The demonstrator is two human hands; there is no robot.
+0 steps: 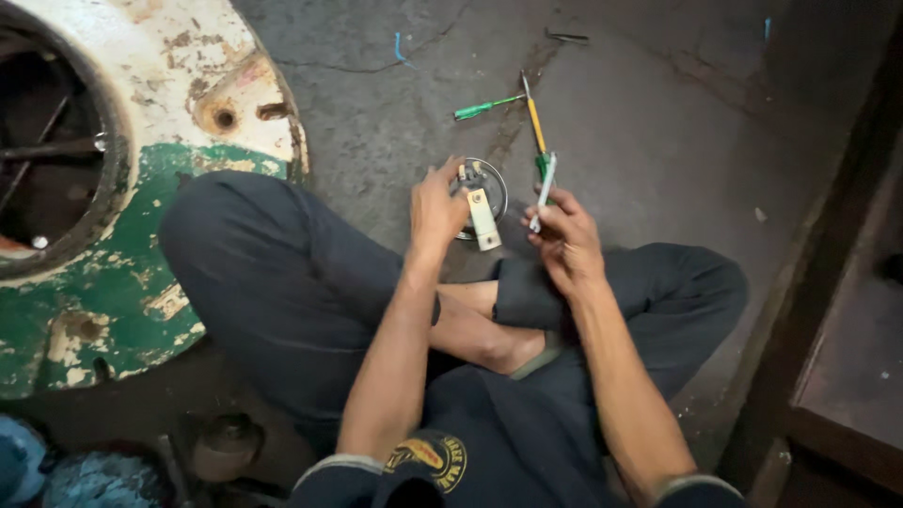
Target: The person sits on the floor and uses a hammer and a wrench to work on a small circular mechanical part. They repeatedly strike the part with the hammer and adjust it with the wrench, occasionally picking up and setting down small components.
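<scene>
Green-handled screwdrivers [486, 108] lie on the concrete floor [658, 141] beyond. The left hand [437, 207] grips a round metal part [482, 193]. The right hand [564, 240], fingers clenched, holds a white tool [543, 193].

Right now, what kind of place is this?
Probably a repair workshop: a stained concrete floor, screwdrivers lying on it, and a worn metal housing beside the seated person.

Camera: just one, on my head.
Looks: straight down at my crossed legs and the concrete floor [658, 122].
How near: close, about as far as my arms reach.
</scene>
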